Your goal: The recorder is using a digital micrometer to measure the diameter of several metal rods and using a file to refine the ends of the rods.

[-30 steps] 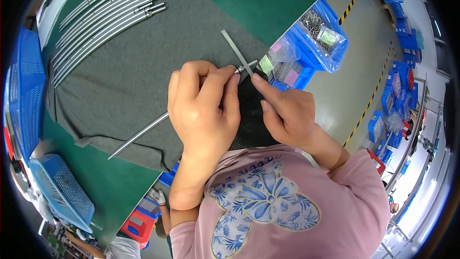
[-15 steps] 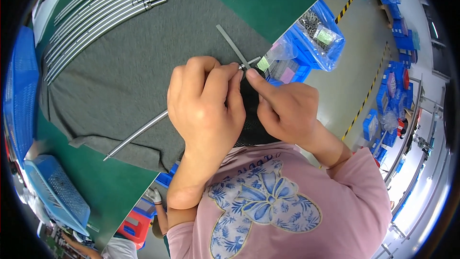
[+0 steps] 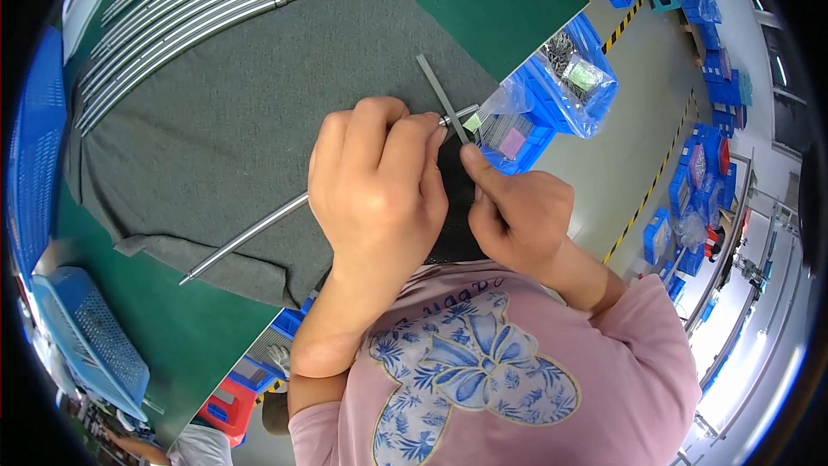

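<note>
My left hand [image 3: 375, 185] is wrapped round a slim shiny metal rod [image 3: 246, 239]. The rod slants from lower left over the grey cloth, passes under my fist and comes out by my thumb and forefinger. Closed on a narrow flat grey file [image 3: 438, 91], my right hand [image 3: 526, 211] has its thumb lying along the near end. The file crosses the rod close to its protruding end; whether they touch is hard to see. My right fingers are partly hidden under the hand.
Several metal rods [image 3: 198, 26] lie side by side on the grey cloth [image 3: 216, 129] over the green table [image 3: 457, 9]. Blue bins [image 3: 595, 112] with small metal parts stand off its right edge. Blue baskets [image 3: 95, 336] stand at left. Near a red stool [image 3: 226, 410], another person is partly visible.
My right hand and the file have shifted right and a little toward me across the rod's end. My left hand keeps its hold on the rod. The whole view has moved slightly.
</note>
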A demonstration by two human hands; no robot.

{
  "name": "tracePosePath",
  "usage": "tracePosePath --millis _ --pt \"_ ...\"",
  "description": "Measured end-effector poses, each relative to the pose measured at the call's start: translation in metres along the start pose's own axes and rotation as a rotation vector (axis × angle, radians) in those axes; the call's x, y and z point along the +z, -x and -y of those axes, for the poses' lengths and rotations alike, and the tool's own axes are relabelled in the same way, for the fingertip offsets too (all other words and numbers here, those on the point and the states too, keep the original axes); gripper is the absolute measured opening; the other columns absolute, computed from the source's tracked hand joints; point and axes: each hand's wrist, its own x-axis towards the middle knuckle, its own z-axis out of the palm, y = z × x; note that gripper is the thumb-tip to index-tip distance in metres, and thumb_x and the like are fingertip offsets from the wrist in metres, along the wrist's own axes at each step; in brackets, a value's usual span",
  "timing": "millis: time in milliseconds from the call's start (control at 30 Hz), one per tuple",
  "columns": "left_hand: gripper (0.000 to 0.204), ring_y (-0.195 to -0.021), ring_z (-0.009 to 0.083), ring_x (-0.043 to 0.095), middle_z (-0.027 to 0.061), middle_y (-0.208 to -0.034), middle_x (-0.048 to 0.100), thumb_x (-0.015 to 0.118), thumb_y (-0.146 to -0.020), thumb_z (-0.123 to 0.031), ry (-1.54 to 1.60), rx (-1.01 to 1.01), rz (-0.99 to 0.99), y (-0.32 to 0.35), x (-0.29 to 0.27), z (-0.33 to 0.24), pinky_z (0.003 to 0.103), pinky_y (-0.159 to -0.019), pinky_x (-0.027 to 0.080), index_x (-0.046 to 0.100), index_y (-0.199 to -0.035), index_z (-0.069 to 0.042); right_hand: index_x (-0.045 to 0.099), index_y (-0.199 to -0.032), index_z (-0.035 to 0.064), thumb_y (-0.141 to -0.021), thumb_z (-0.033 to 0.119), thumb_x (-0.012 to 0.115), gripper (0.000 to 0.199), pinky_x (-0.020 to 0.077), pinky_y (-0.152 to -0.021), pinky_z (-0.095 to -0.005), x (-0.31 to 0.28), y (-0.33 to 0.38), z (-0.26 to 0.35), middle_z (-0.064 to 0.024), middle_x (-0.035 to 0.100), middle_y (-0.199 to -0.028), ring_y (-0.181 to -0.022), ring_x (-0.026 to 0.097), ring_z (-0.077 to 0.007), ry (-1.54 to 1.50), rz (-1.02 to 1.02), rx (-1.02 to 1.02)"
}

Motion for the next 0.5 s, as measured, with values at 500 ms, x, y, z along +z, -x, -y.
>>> tracePosePath --millis 500 --pt "0.015 -0.064 0.0214 0.047 0.0037 -0.074 0.049 0.062 -0.059 -0.002 0.012 0.002 0.017 0.0 -0.001 0.0 0.032 -0.054 0.039 0.058 -0.074 -0.005 0.062 -0.098 -0.0005 -0.056 -0.003 0.057 0.042 0.0306 -0.035 -0.028 0.003 0.007 0.002 -0.001 0.041 -0.044 -0.035 0.04 -0.0144 -0.011 -0.043 0.036"
